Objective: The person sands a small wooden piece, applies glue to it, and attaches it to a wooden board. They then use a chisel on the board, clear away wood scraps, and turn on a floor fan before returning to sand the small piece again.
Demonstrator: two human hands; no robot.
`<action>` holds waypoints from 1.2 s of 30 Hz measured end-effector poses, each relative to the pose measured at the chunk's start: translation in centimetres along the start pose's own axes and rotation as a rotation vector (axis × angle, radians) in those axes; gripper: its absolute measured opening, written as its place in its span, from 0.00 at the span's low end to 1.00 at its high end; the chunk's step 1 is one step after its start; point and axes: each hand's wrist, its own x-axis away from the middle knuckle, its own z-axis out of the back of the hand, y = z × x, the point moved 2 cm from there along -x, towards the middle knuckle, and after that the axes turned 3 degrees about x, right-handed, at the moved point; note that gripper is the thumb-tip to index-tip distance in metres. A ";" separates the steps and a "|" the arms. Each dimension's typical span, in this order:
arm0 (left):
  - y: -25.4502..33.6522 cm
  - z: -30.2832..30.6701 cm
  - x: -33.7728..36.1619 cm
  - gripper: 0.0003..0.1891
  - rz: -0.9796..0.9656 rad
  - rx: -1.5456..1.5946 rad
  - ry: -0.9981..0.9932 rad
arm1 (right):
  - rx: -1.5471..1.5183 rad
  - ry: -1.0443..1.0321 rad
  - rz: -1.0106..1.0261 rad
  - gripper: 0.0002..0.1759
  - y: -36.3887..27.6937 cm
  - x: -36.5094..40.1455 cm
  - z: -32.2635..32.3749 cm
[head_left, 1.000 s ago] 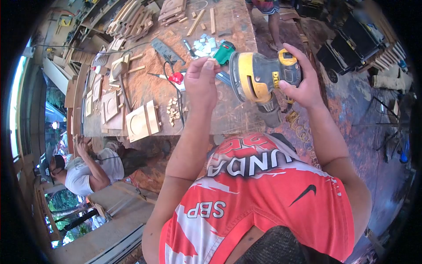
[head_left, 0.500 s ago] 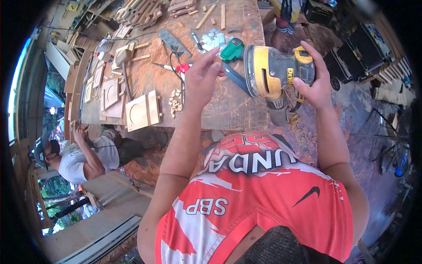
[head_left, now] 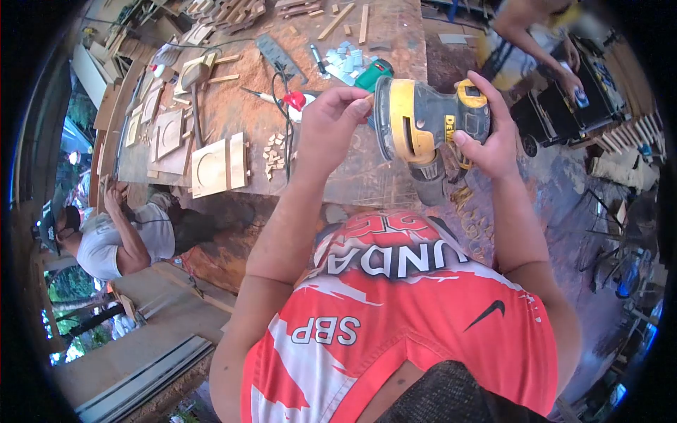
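Yellow sander (head_left: 416, 127): up in the air in front of the chest, over the near edge of the workbench (head_left: 352, 183), tipped on its side, pad face turned toward the left hand. Clamped tight in right hand (head_left: 486, 137), fingers wrapped over the top of the body, thumb on the near side. Dark dust port pointing down under the body.

Left hand (head_left: 328, 130): raised beside the pad, fingertips (head_left: 356, 102) pinched closed right at the pad's face. Anything between them too small to make out.

On the workbench, behind the hands: green tool (head_left: 379, 70) just past the sander, red-handled tool (head_left: 295, 99) near the left hand, black cable looping beside it. Further left, heap of small wood blocks (head_left: 271, 158), then a square wood panel (head_left: 210, 168) with a round cutout, lying flat at the bench edge. More panels and wood strips toward the far end, sawdust all over.

Red jersey (head_left: 402, 317) filling the bottom of the view.

Person in white shirt (head_left: 116, 243) crouched low at the left end of the bench, well apart. Second person (head_left: 536, 35) bent over at the top right, hand on black cases (head_left: 564, 106).
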 end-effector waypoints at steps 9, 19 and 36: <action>-0.1 0.0 0.8 0.08 -0.065 -0.054 -0.058 | -0.034 0.041 -0.010 0.45 -0.1 0.0 -0.4; -0.1 -0.2 1.1 0.09 -0.034 0.013 -0.024 | 0.031 0.050 -0.010 0.47 0.4 0.5 -0.7; -1.3 1.2 2.5 0.08 -0.025 -0.038 0.013 | -0.004 0.061 -0.067 0.45 -0.8 0.2 -1.6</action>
